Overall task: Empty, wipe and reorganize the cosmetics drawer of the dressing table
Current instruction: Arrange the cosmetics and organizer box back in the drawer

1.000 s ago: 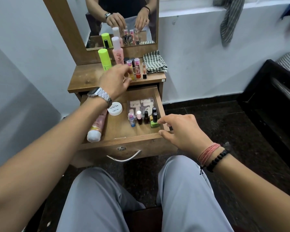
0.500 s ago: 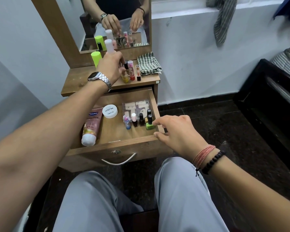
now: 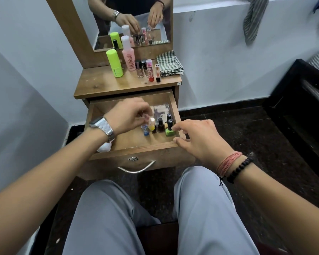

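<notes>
While our left hand hangs over the open drawer, fingers pinched on something small and blurred, nail polish bottles stand in a row; our right hand rests on the drawer's front corner, fingers loosely apart.

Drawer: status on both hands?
Left hand pinching small yellow bottle in drawer. Right hand empty, at front corner by green bottle. Nothing blocking.

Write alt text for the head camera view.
A person's left hand reaches into an open wooden drawer, fingers closing around small nail polish bottles, while the right hand rests at the drawer's front right corner. Taller bottles and a folded checked cloth stand on the tabletop above.
</notes>
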